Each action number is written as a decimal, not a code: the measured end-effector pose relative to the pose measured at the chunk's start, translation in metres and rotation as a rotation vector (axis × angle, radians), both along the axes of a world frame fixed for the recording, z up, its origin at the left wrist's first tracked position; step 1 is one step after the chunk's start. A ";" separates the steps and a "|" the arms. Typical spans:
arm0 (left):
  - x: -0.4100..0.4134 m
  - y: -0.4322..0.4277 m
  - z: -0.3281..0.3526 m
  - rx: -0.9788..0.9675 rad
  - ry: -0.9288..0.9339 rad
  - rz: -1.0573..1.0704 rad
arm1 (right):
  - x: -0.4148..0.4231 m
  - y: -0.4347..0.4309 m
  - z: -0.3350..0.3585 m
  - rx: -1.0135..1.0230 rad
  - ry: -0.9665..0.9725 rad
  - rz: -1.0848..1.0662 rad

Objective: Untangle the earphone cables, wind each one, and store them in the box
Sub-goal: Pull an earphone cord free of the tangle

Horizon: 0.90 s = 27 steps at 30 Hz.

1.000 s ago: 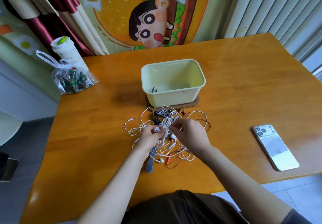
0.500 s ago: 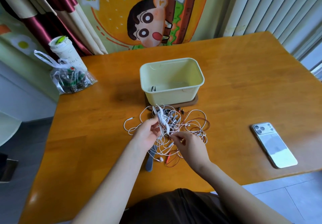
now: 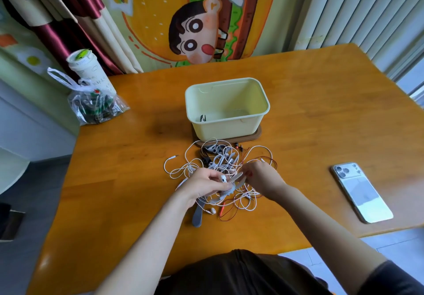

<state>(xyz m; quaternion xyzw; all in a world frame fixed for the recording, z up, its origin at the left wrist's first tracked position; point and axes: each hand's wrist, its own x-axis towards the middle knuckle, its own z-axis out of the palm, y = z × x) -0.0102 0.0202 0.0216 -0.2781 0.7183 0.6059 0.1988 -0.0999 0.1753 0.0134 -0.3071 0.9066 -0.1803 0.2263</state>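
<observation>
Tangled earphone cables (image 3: 220, 157) heaped on the table (image 3: 321, 111) just in front of the pale box (image 3: 229, 132), left hand (image 3: 206, 184) with its grip curled round a white earbud (image 3: 223, 178) and loops, right hand (image 3: 263, 180) with its grip pinching strands at the heap's right side, phone (image 3: 360, 191) well off to the right.

At the centre of the frame a pale yellow box (image 3: 227, 132) stands on the wooden table (image 3: 321, 111), with a tangle of earphone cables (image 3: 220, 157) just below it. The left hand (image 3: 204, 184) grips a white earbud (image 3: 223, 178) of the tangle, and the right hand (image 3: 263, 180) beside it pinches cables. A phone (image 3: 361, 191) lies at the right; a plastic bag (image 3: 94, 106) and a cup (image 3: 85, 65) sit at the upper left.
</observation>
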 end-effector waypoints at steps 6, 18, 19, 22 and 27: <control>0.000 -0.005 -0.003 -0.116 0.020 -0.117 | -0.009 -0.004 0.013 0.078 -0.011 0.115; -0.004 0.002 -0.018 -0.240 0.069 0.075 | 0.006 -0.008 0.024 0.081 0.160 0.053; -0.005 0.002 -0.019 -0.260 0.085 0.116 | 0.008 -0.009 0.026 0.061 0.161 0.048; -0.007 0.004 -0.017 -0.315 0.156 0.211 | 0.016 -0.014 0.030 -0.004 0.140 0.024; -0.015 0.007 -0.016 -0.281 0.206 0.397 | 0.041 -0.020 0.026 -0.166 0.146 -0.045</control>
